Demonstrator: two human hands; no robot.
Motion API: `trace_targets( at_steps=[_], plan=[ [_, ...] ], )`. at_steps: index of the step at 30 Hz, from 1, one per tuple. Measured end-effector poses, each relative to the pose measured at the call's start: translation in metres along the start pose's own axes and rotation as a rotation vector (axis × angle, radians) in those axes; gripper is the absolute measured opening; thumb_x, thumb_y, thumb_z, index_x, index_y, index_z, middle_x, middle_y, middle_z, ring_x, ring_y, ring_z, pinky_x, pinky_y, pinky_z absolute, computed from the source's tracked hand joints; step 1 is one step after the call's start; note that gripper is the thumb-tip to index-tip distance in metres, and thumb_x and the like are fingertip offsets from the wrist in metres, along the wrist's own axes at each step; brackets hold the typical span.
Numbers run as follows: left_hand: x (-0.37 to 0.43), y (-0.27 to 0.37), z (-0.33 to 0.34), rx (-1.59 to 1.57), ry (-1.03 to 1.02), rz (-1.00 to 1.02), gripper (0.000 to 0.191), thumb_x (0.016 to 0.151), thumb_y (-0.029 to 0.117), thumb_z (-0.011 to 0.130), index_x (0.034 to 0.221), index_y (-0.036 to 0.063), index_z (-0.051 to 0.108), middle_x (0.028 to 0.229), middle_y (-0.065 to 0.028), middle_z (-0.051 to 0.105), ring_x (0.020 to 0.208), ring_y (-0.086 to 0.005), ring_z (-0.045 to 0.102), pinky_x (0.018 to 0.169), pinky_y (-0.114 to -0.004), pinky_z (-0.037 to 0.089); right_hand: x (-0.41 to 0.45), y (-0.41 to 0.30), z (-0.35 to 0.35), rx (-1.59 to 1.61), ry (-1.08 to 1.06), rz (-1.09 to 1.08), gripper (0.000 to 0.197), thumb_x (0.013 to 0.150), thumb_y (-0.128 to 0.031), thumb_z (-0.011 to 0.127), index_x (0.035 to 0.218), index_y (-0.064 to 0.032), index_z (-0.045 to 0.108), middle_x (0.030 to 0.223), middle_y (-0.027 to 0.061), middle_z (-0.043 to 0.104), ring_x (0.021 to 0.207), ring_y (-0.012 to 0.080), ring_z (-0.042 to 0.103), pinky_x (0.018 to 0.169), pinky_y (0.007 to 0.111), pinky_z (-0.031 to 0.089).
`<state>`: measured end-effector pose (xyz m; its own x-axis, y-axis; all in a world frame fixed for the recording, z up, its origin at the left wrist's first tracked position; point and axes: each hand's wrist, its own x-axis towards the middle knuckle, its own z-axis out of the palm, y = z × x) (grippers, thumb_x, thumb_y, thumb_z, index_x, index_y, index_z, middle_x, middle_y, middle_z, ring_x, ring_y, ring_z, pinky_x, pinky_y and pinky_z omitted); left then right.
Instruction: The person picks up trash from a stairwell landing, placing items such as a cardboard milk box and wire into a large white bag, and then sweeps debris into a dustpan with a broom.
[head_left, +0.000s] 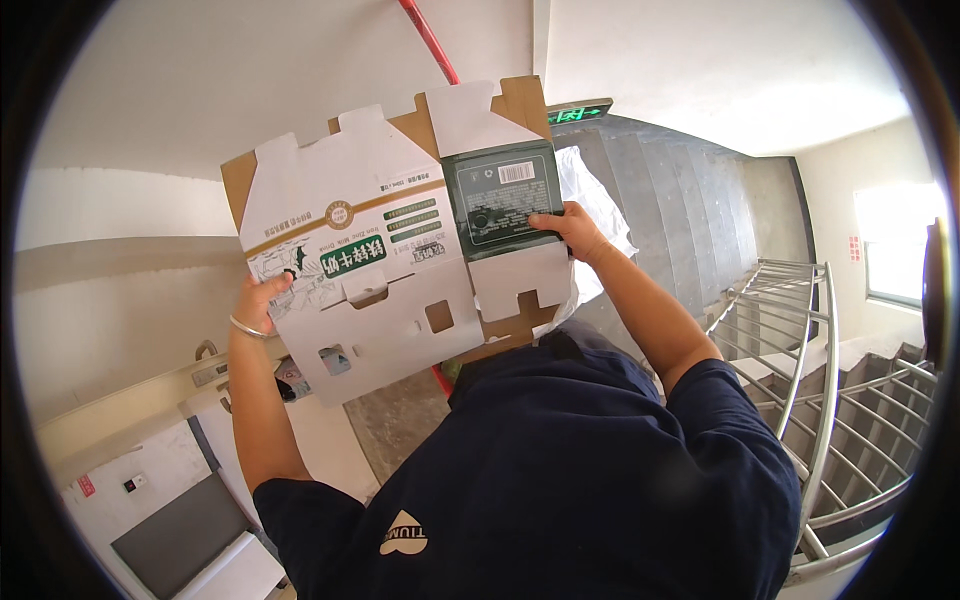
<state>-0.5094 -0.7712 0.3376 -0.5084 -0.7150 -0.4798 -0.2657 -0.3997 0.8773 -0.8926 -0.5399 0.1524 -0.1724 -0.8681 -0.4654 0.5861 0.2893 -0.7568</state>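
Note:
A flattened cardboard carton (390, 262), printed white, green and gold with brown inner faces, is spread in front of my body. Its left side is in the grip of my left hand (262, 300), the thumb lying on the printed front. My right hand (577, 229) pinches the right edge, with its thumb across the dark green panel (506, 199). Slots, cut-out windows and open flaps show along the carton's edges. The fingers behind the board are hidden. Partly covered by the carton and my right hand is a white plastic bag (589, 195).
Beyond the carton, a red pole (431, 41) rises against the wall. Grey stairs (652, 180) lie at the right, beside a metal railing (829, 360). A green exit sign (581, 112) is mounted near them. A door handle (205, 349) shows at lower left.

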Motion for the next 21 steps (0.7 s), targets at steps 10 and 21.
trace_targets(
  at_steps=[10, 21],
  plan=[
    [-0.010, 0.040, 0.048, 0.252, 0.055, 0.105, 0.038, 0.072, 0.001, 0.060, 0.110, -0.0031, 0.054, 0.101, -0.0090, 0.061, 0.089, -0.0169, 0.058, 0.080, -0.030, 0.046, 0.003, 0.032, 0.043, -0.322, 0.146, -0.151, 0.025, 0.079, -0.018, 0.065, 0.089, 0.0049, 0.066, 0.080, 0.0076, 0.066, 0.070, 0.0117, 0.061, 0.066, 0.024, 0.049],
    [0.016, -0.058, 0.179, 0.886, 0.098, 0.346, 0.024, 0.073, 0.012, 0.056, 0.089, -0.0050, 0.061, 0.077, -0.0190, 0.065, 0.070, -0.0237, 0.064, 0.064, -0.033, 0.048, 0.010, 0.035, 0.122, -1.274, 0.018, -0.292, 0.044, 0.070, -0.033, 0.060, 0.088, 0.0075, 0.061, 0.101, 0.0261, 0.051, 0.089, 0.0383, 0.057, 0.078, 0.039, 0.049]
  ],
)
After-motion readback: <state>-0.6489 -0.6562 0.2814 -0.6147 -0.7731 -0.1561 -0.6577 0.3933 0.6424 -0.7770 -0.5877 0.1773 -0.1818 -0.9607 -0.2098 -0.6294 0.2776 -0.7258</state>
